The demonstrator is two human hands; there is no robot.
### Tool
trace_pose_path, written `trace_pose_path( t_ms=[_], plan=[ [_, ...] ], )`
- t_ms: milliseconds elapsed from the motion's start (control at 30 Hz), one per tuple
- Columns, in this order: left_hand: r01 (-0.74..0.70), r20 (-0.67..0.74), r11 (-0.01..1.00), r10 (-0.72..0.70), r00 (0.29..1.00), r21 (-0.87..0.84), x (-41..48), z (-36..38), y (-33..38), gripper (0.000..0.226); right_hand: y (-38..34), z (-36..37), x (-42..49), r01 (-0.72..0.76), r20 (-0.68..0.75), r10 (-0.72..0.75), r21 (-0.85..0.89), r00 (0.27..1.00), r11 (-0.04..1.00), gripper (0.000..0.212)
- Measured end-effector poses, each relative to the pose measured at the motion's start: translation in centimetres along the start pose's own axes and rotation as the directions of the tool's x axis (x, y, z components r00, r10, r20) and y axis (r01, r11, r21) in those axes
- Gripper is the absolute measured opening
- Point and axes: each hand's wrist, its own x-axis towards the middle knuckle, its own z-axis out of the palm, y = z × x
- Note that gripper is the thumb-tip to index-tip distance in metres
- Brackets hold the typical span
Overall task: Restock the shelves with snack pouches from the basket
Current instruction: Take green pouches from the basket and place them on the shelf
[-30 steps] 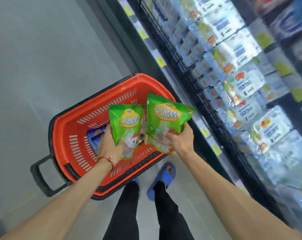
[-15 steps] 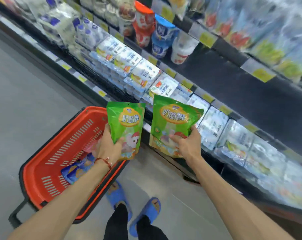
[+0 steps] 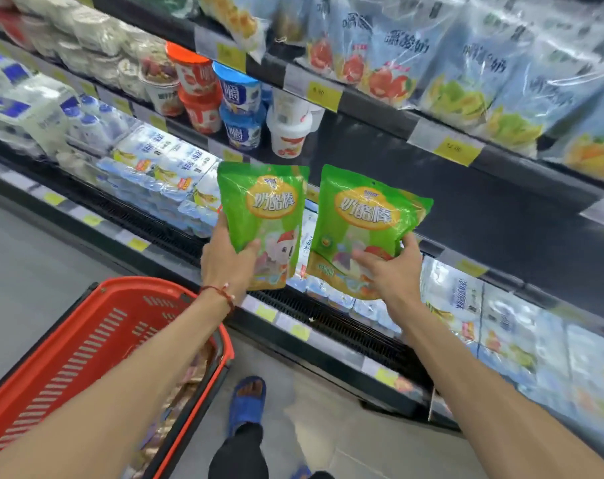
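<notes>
I hold two green snack pouches upright in front of the chilled shelves. My left hand (image 3: 226, 262) grips the lower left edge of the left green pouch (image 3: 264, 209), thumb across its front. The right green pouch (image 3: 366, 219) is held at its bottom by my right hand (image 3: 393, 274), fingers behind and thumb in front. The red basket (image 3: 96, 337) stands on the floor at lower left, below my left forearm, with more packets partly visible inside.
A dark, bare stretch of the middle shelf (image 3: 501, 216) lies behind and right of the pouches. Yogurt cups (image 3: 240, 108) stand to its left. Blue bagged goods (image 3: 466, 63) hang above, white multipacks (image 3: 162, 167) fill the bottom tier. Grey floor and my blue sandal (image 3: 247, 399) lie below.
Both hands have lifted the pouches out of the basket and up toward the middle shelf. My view has swung from the basket to the shelves.
</notes>
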Motion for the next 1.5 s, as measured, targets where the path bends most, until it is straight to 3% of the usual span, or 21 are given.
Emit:
trace_pose_path(
  t_ms=[300,600,733,900,1067,1367,1500],
  plan=[
    [-0.245,-0.167,0.965,0.229,0.959,-0.087,8.9,10.2,-5.7,0.054,7.5,3.4,9.2,0.287,-0.102,-0.275,0.129,0.956,0.949,0.053],
    [-0.486,-0.302,0.85,0.417,0.857,-0.204,12.2,15.3,-9.6,0.06,13.4,5.3,13.8,0.598,-0.215,-0.578,0.037,0.787,0.801,0.041],
    [-0.578,-0.37,0.784,0.48,0.795,-0.225,11.3,16.3,-9.8,0.062,14.4,4.8,13.9,0.626,-0.219,-0.594,0.12,0.774,0.771,0.041],
    [-0.561,-0.36,0.803,0.473,0.804,-0.2,9.6,16.7,-7.7,0.06,12.5,2.3,13.2,0.597,-0.185,-0.569,0.181,0.801,0.781,0.039],
    [-0.618,-0.391,0.756,0.513,0.764,-0.216,9.9,16.7,-3.1,0.059,7.8,-1.3,13.5,0.613,-0.209,-0.577,0.242,0.79,0.752,0.035],
    [-0.687,-0.402,0.69,0.576,0.712,-0.227,12.4,18.0,3.6,0.048,3.9,-5.4,16.9,0.692,-0.331,-0.634,0.091,0.699,0.716,0.038],
    [-0.672,-0.345,0.711,0.59,0.73,-0.207,15.0,19.3,4.7,0.068,3.8,-6.3,18.3,0.728,-0.309,-0.684,0.042,0.661,0.685,0.048]
  ],
)
